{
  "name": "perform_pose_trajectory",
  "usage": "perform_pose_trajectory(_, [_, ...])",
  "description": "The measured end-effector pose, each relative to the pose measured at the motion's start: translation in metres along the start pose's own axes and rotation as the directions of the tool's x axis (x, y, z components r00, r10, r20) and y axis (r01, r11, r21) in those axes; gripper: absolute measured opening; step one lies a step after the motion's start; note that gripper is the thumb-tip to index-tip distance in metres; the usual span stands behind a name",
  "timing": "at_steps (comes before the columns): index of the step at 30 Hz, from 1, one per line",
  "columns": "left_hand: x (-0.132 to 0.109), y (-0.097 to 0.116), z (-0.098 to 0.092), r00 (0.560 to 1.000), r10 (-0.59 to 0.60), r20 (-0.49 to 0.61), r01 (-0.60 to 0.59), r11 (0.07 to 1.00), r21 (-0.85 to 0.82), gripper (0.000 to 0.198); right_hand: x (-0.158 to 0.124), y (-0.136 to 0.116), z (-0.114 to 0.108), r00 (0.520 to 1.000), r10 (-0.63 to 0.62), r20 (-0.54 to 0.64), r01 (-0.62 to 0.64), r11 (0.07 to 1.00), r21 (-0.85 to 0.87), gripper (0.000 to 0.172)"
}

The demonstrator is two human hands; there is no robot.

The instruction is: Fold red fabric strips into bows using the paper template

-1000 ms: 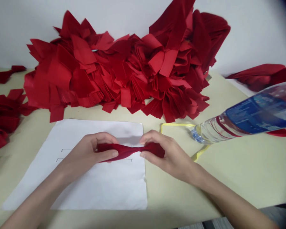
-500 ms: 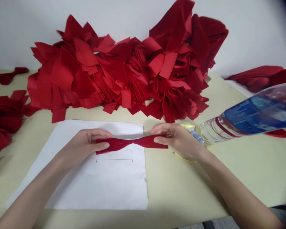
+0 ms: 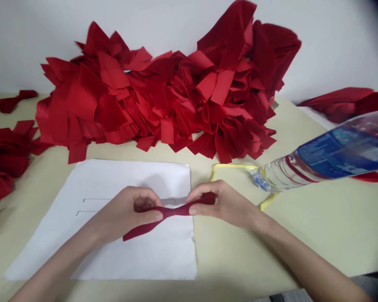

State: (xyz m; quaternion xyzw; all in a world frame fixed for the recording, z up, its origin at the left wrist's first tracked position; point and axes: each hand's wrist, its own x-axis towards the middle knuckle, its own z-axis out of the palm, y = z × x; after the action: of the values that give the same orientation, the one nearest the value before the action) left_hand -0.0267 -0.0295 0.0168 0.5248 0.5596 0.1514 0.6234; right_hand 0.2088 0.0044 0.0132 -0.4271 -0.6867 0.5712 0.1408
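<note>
Both my hands pinch one dark red fabric strip over the right part of a white paper sheet. My left hand is closed on the strip's left half, whose loose end hangs down and to the left. My right hand is closed on its right end. The strip is gathered narrow between my two thumbs. Thin printed lines on the paper show to the left of my left hand.
A big heap of red fabric pieces fills the back of the beige table. More red pieces lie at the left and far right. A clear water bottle with a blue label lies at the right, over a yellow band.
My hands came closer together and nearer to me. The strip, stretched flat half a second ago, is now bunched in the middle with its left end drooping.
</note>
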Motion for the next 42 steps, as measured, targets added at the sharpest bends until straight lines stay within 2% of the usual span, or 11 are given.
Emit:
perform_pose_trajectory(5, [-0.003, 0.004, -0.003, 0.995, -0.097, -0.018, 0.098, 0.995, 0.030, 0.015, 0.002, 0.000, 0.005, 0.996, 0.082, -0.030, -0.080, 0.995, 0.067, 0.015])
perform_pose_trajectory(9, [-0.004, 0.005, -0.006, 0.995, -0.097, 0.000, 0.097, 0.995, 0.003, 0.018, 0.003, 0.003, 0.005, 0.997, 0.068, -0.032, -0.066, 0.995, 0.074, 0.016])
perform_pose_trajectory(13, [-0.002, 0.001, -0.006, 0.998, -0.068, 0.016, 0.068, 0.997, 0.046, 0.015, 0.003, 0.005, 0.006, 0.996, 0.008, -0.090, -0.015, 0.997, -0.080, 0.009])
perform_pose_trajectory(16, [0.002, -0.006, -0.006, 0.994, 0.078, -0.079, -0.059, 0.975, 0.214, 0.010, 0.003, 0.006, 0.006, 0.978, -0.110, -0.174, 0.060, 0.960, -0.273, 0.004])
perform_pose_trajectory(18, [0.004, -0.011, -0.004, 0.954, 0.248, -0.168, -0.173, 0.915, 0.365, 0.008, 0.003, 0.008, 0.007, 0.967, -0.190, -0.167, 0.111, 0.911, -0.397, 0.007])
perform_pose_trajectory(20, [0.006, -0.017, -0.001, 0.875, 0.425, -0.233, -0.263, 0.820, 0.509, 0.012, 0.002, 0.009, 0.009, 0.948, -0.285, -0.143, 0.175, 0.839, -0.515, 0.010])
perform_pose_trajectory(22, [0.008, -0.021, 0.004, 0.803, 0.546, -0.240, -0.323, 0.737, 0.594, 0.014, 0.002, 0.010, 0.010, 0.915, -0.385, -0.125, 0.240, 0.765, -0.598, 0.010])
perform_pose_trajectory(24, [0.011, -0.025, 0.010, 0.766, 0.607, -0.210, -0.371, 0.684, 0.628, 0.015, 0.002, 0.010, 0.014, 0.889, -0.444, -0.112, 0.283, 0.724, -0.630, 0.013])
perform_pose_trajectory(28, [0.018, -0.031, 0.020, 0.728, 0.673, -0.128, -0.420, 0.586, 0.693, 0.013, 0.005, 0.013, 0.023, 0.887, -0.456, -0.074, 0.301, 0.692, -0.656, 0.032])
perform_pose_trajectory(35, [0.018, -0.032, 0.018, 0.667, 0.745, -0.017, -0.478, 0.445, 0.757, 0.015, 0.008, 0.018, 0.027, 0.890, -0.456, -0.028, 0.284, 0.601, -0.747, 0.021])
perform_pose_trajectory(42, [0.015, -0.031, 0.015, 0.682, 0.730, 0.038, -0.482, 0.410, 0.774, 0.018, 0.007, 0.017, 0.019, 0.857, -0.511, 0.069, 0.334, 0.448, -0.829, 0.023])
